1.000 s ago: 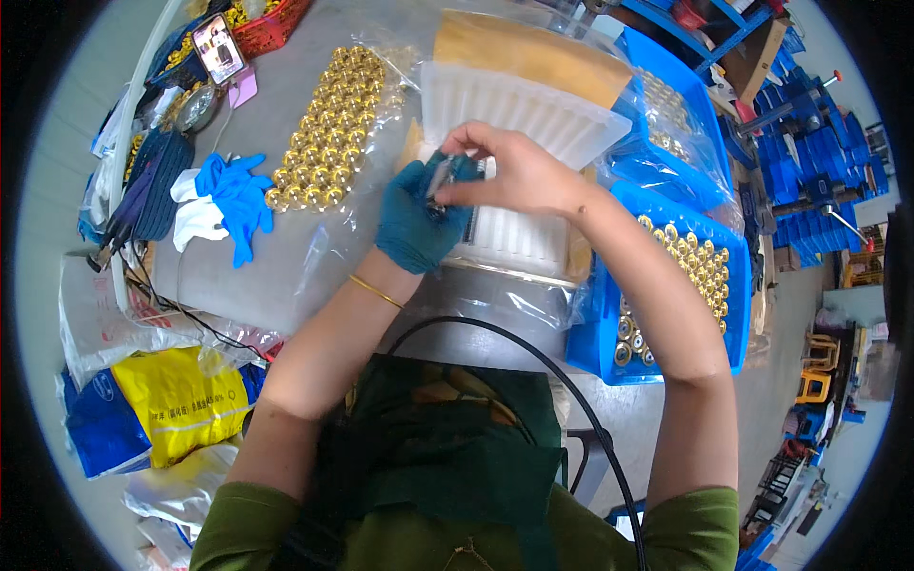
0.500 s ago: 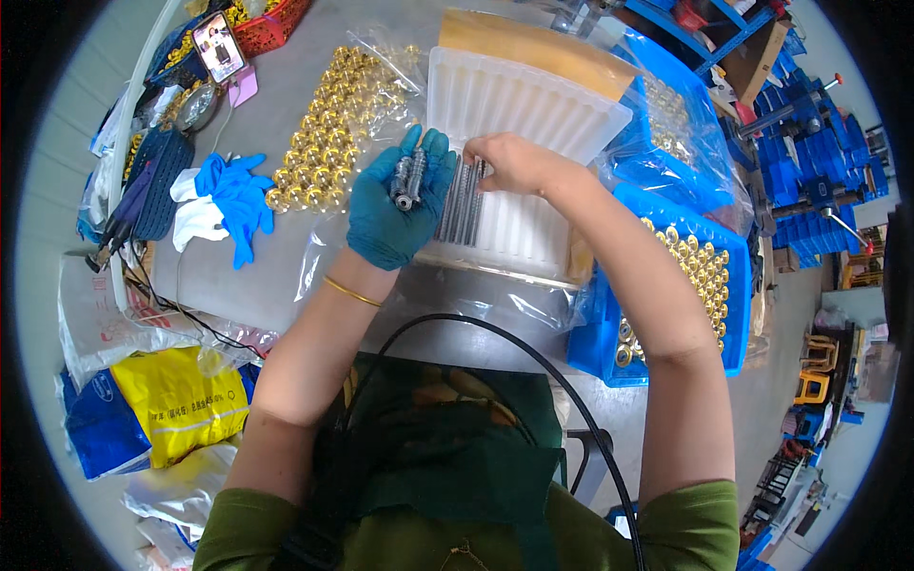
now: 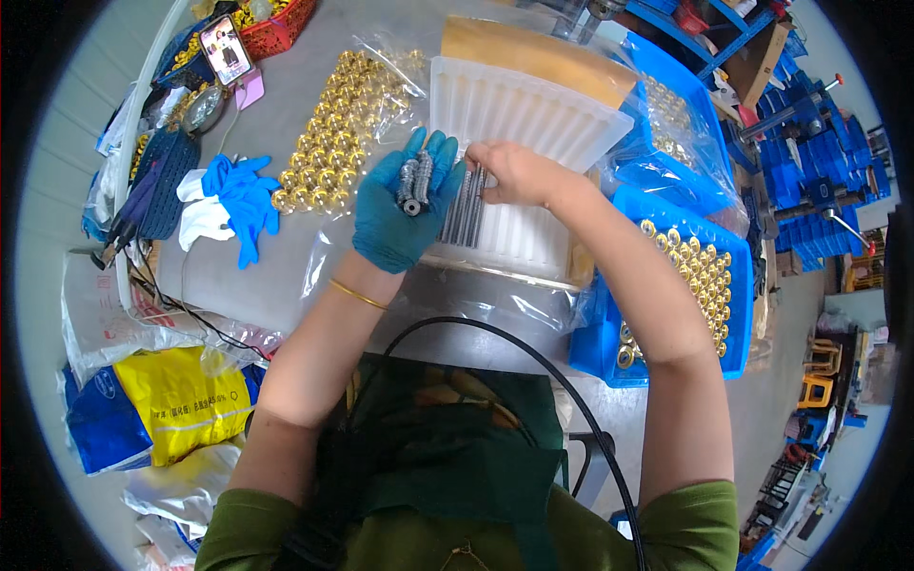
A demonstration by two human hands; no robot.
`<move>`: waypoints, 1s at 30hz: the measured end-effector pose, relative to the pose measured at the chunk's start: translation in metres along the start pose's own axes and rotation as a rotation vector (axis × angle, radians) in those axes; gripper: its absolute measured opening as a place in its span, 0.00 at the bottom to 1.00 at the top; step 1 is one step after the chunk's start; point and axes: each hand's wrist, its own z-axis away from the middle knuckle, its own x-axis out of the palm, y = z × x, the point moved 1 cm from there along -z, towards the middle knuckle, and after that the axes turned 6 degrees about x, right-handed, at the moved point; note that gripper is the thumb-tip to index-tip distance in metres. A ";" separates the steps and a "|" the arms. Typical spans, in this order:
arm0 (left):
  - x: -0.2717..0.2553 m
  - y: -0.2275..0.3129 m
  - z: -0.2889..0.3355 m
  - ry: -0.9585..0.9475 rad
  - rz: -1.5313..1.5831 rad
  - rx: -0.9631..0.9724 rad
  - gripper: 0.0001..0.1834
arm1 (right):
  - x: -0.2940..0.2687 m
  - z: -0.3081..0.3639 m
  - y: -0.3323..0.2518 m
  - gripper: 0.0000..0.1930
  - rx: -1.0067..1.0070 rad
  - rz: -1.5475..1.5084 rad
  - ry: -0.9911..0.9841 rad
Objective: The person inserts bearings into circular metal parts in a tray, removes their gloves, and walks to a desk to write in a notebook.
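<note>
Two hands over the white ribbed tray (image 3: 533,114) on the desk (image 3: 286,114). Left hand (image 3: 400,214), blue glove, fingers clenched around a bundle of grey threaded rods (image 3: 413,181); count unreadable. Right hand (image 3: 514,173), bare, fingertips press rods (image 3: 465,217) lying in the tray grooves; grip hidden under its palm.

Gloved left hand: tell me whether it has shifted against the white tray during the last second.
Yes. The left hand slid left off the white tray to its left edge, toward the gold parts.
</note>
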 end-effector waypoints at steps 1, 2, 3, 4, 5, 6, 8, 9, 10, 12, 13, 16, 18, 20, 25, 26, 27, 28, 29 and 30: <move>-0.001 -0.002 -0.001 -0.037 -0.011 -0.006 0.19 | 0.001 0.003 0.001 0.22 0.003 0.001 0.002; -0.003 -0.003 -0.001 -0.039 -0.011 -0.010 0.19 | 0.002 0.006 0.001 0.22 -0.018 -0.017 0.060; 0.004 -0.007 0.001 0.012 0.000 -0.043 0.19 | 0.001 0.012 0.006 0.23 -0.031 -0.034 0.119; 0.007 -0.004 0.004 0.073 0.006 -0.056 0.18 | -0.007 0.012 -0.004 0.23 -0.040 -0.039 0.118; 0.008 -0.002 0.005 0.078 0.003 -0.048 0.18 | -0.020 0.013 -0.010 0.23 0.048 -0.163 0.157; 0.010 -0.002 0.005 0.085 -0.019 -0.037 0.18 | -0.034 0.016 -0.020 0.23 0.142 -0.282 0.194; 0.009 -0.007 0.004 0.093 -0.040 -0.041 0.17 | -0.045 0.017 -0.037 0.23 0.144 -0.393 0.213; 0.008 -0.009 0.003 0.009 -0.062 -0.057 0.17 | -0.046 0.013 -0.042 0.22 0.139 -0.502 0.236; 0.007 -0.009 0.002 -0.075 -0.084 -0.073 0.17 | -0.045 0.009 -0.045 0.22 0.143 -0.501 0.240; 0.008 -0.008 0.000 -0.073 -0.035 -0.056 0.17 | -0.042 0.005 -0.049 0.19 0.005 -0.608 0.256; 0.010 -0.006 0.000 -0.067 0.015 -0.035 0.17 | -0.042 0.007 -0.042 0.19 0.011 -0.608 0.257; 0.009 0.004 -0.001 0.065 0.095 0.034 0.17 | -0.045 0.008 -0.018 0.14 0.202 -0.309 0.167; -0.001 0.010 -0.006 0.051 0.100 0.041 0.17 | -0.028 0.011 -0.016 0.17 0.294 -0.205 -0.053; -0.005 0.014 -0.007 0.065 0.127 0.029 0.15 | 0.000 0.019 -0.021 0.22 0.084 -0.140 -0.125; -0.005 0.009 -0.004 0.013 0.090 -0.018 0.14 | 0.017 0.018 -0.040 0.29 0.044 0.185 -0.129; -0.005 0.007 -0.004 0.027 0.094 -0.033 0.13 | 0.016 0.017 -0.040 0.29 0.057 0.197 -0.140; -0.008 0.007 -0.004 0.025 0.095 -0.031 0.13 | 0.012 0.016 -0.037 0.29 0.055 0.200 -0.140; -0.011 0.006 -0.005 -0.059 0.160 -0.065 0.14 | 0.004 0.018 -0.031 0.29 0.035 0.077 -0.096; -0.013 0.005 -0.006 -0.142 0.226 -0.099 0.16 | -0.002 0.019 -0.027 0.29 0.016 -0.046 -0.052; -0.010 0.004 -0.004 -0.141 0.227 -0.098 0.16 | -0.008 0.021 -0.030 0.29 0.015 -0.046 -0.054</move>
